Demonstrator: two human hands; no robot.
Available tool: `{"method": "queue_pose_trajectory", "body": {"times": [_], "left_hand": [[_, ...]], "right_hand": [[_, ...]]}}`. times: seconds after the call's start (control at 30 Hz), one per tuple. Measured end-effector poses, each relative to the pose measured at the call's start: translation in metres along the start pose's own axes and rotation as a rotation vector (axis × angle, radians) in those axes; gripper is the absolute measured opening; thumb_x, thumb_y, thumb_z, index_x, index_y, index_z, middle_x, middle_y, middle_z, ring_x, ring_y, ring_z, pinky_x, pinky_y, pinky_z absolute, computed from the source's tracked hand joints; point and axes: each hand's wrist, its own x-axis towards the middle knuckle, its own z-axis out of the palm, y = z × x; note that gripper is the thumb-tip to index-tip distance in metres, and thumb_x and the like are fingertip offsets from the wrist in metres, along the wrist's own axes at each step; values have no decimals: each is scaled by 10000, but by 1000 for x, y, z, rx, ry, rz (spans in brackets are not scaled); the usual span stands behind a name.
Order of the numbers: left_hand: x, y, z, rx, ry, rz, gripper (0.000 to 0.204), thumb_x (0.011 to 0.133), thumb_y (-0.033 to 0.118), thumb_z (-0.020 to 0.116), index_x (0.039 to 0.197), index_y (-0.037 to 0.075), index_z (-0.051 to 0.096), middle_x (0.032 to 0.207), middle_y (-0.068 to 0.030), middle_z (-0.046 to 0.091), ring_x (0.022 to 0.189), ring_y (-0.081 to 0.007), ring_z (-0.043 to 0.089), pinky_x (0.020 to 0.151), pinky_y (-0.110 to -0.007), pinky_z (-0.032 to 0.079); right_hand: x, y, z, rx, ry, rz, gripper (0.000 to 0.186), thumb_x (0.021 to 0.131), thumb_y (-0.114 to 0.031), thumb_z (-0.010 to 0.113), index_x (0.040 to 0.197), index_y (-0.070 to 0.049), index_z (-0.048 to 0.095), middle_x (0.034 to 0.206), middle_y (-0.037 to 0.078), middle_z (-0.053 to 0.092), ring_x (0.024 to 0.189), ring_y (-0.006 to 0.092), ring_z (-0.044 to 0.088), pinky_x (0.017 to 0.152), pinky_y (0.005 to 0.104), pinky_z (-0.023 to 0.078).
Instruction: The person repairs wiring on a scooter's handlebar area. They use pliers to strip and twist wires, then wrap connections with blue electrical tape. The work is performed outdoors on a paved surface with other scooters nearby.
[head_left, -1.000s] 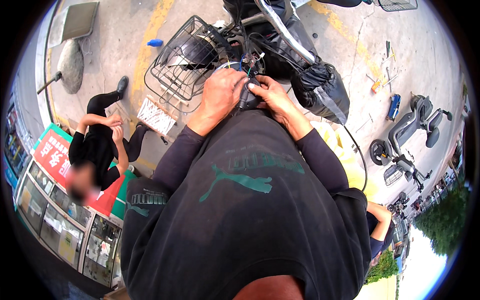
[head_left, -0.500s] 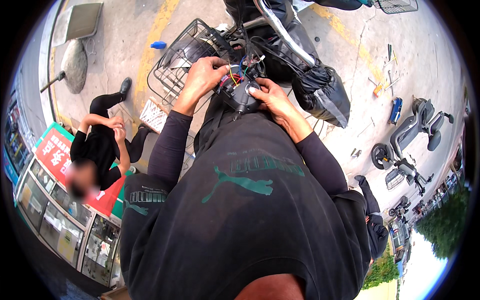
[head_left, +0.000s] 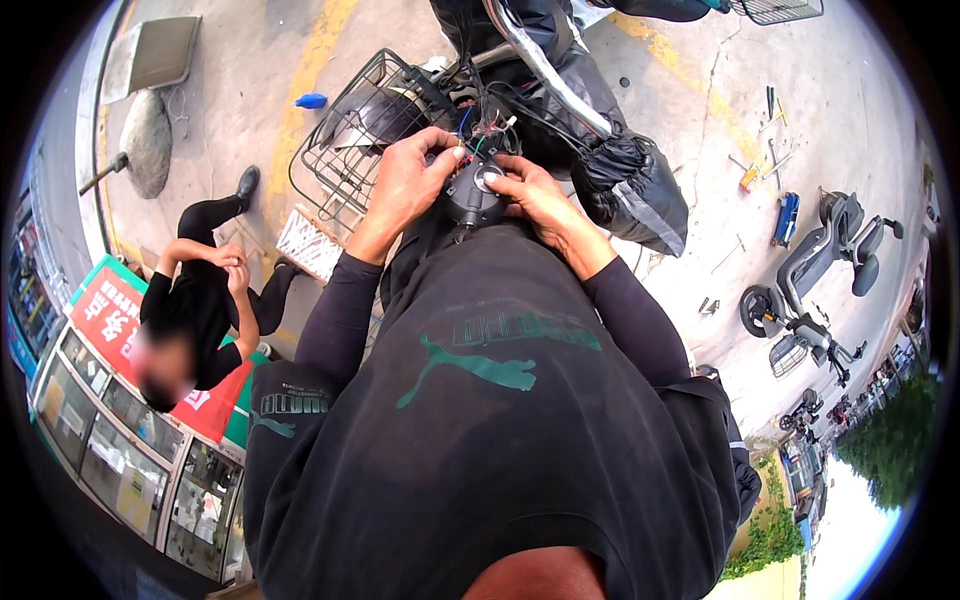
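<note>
In front of my body sits a round black housing [head_left: 470,198] with a silver ring on its face and a short stub pointing toward me. My right hand [head_left: 540,198] grips it from the right, thumb on the face near the ring. My left hand [head_left: 408,185] is closed in a pinch at the thin coloured wires [head_left: 478,143] at the housing's far left edge. Red, blue and green wires show beside the fingertips, running to a tangle with a small white connector [head_left: 511,121]. The exact wire between my left fingertips is partly hidden.
A black wire basket [head_left: 345,150] holding a dark rounded object is just left of my hands. A silver bar [head_left: 545,65] and a black padded cover [head_left: 630,190] lie right. Tools [head_left: 770,165] and a parked scooter [head_left: 820,265] are farther right. A person [head_left: 205,300] sits left.
My left fingers have shifted over the wires, covering more of the red and yellow ones. The right hand keeps its grip on the housing. The whole view has moved slightly.
</note>
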Motion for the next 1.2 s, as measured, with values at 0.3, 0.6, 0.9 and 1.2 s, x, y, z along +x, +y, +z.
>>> {"method": "queue_pose_trajectory", "body": {"times": [0.3, 0.6, 0.9, 1.2], "left_hand": [[-2, 0, 12, 45, 47, 29, 185, 918, 193, 703, 984, 20, 717, 850, -127, 740, 768, -226, 723, 708, -357, 539], [-8, 6, 7, 29, 57, 25, 156, 894, 145, 724, 979, 15, 711, 880, -119, 723, 801, -226, 723, 709, -335, 540], [-20, -1, 1, 223, 48, 509, 104, 856, 67, 723, 955, 47, 703, 1025, -71, 694, 880, -293, 697, 750, -364, 561], [-10, -11, 0, 317, -49, 534, 113, 871, 130, 718, 967, 69, 712, 980, -91, 711, 875, -330, 696, 726, -395, 558]], "right_hand": [[-22, -37, 11, -1241, 503, -1210, 433, 845, -72, 689, 1273, -53, 628, 1259, 149, 655, 1032, 290, 683, 796, 369, 575], [-14, -61, 5, -1538, 398, -1228, 188, 789, -107, 716, 974, -82, 693, 1016, 53, 692, 952, 237, 678, 745, 338, 571], [3, -38, 26, -1073, 516, -1020, 147, 819, -154, 766, 809, -55, 658, 753, 120, 669, 716, 315, 684, 625, 424, 535], [0, -33, 13, -639, 201, -622, 228, 936, -123, 701, 1105, 25, 739, 920, 106, 765, 815, 119, 698, 743, 289, 548]]}}
